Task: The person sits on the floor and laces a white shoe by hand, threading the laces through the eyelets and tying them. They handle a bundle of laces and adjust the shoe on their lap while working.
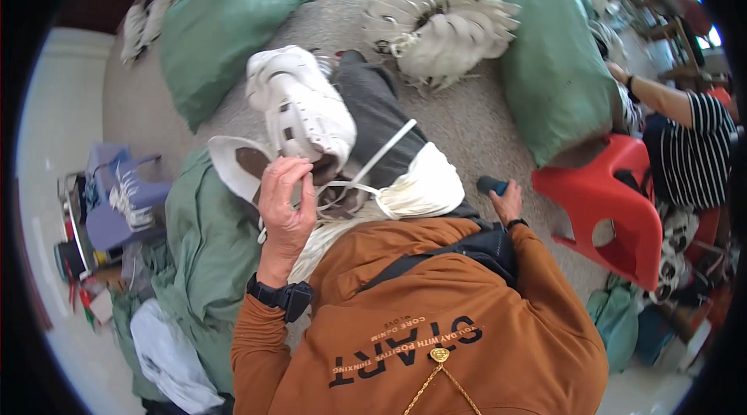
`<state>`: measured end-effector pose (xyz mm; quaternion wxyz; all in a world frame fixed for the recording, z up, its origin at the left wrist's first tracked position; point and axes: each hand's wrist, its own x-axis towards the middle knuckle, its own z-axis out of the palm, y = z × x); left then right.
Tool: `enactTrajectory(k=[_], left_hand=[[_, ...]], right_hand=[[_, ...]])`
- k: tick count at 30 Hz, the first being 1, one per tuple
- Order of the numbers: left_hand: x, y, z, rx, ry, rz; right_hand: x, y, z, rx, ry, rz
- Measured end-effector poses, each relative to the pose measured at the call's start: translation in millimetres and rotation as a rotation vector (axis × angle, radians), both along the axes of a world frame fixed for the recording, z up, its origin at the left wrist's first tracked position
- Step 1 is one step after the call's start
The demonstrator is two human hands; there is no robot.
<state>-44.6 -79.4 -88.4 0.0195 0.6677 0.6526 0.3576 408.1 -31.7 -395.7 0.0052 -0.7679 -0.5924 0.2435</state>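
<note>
My left hand (286, 199) is closed, fingers and thumb pinched at the near edge of a white shoe upper (307, 108). This upper rests over my left leg, its toe pointing away from me. Beside the hand, a white flap with a brown inside (233, 158) hangs open. Across my lap lies a bundle of white laces (428, 185), and one lace (383, 152) stretches up out of it. Out at my right side, my right hand (507, 203) grips a small dark blue-green object (490, 185) whose kind I cannot make out.
Green sacks (222, 34) stand ahead at left and right. Between them on the floor lies a ring of tied white shoe uppers (443, 26). A red plastic stool (607, 205) is at my right, near a person in a striped top (692, 150). A purple chair (117, 205) stands left.
</note>
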Motion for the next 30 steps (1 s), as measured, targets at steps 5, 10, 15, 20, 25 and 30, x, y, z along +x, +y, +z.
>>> enactTrajectory(k=[5, 10, 15, 20, 25, 30], left_hand=[[-8, -25, -9, 0.012, -0.006, 0.029], [-11, -39, -17, 0.027, -0.011, 0.07], [-20, -49, -17, 0.074, -0.024, 0.101], [-26, -56, -23, 0.068, -0.053, 0.137], [-29, -56, -14, 0.006, -0.19, 0.095], [19, -39, 5, -0.386, -0.943, -0.244]], right_hand=[[-14, 42, 11, 0.412, 0.186, 0.274], [-160, 114, 194, 0.59, 0.6, 1.001], [-208, 127, 231, 0.34, 0.743, 1.223], [-265, 98, 257, 0.458, 0.663, 1.446], [-276, 85, 255, 0.267, 0.674, 1.545], [-268, 82, 330, -0.466, 0.875, 1.263]])
